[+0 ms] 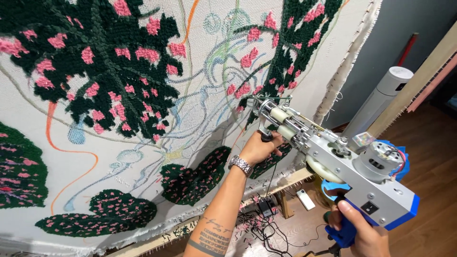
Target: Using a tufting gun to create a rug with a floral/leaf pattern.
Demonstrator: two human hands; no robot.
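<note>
Gripping the front handle of a silver-and-blue tufting gun [333, 157], the left hand [259, 147] is closed tight just beside the stretched backing cloth [200, 95] — the gun's tip meets a dark green, pink-flecked tufted patch [285, 43]. The right hand [364, 233] is wrapped around the blue rear grip, low and away from the cloth.
</note>
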